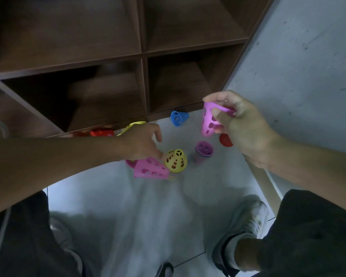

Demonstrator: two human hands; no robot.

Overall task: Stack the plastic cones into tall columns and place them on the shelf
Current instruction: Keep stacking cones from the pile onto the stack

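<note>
Cones lie scattered on the floor [188, 196] before the shelf [144, 54]. Your left hand [142, 144] reaches down, holding a pink cone [150, 168] beside the yellow-topped stack [175, 161], probably ready for adding. Your right hand [242, 124], raised, grips another pink cone [209, 121], tip down.

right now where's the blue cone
In the head view, the blue cone lies tipped on the floor against the shelf's bottom edge, between the two hands, apart from the other cones.
</note>
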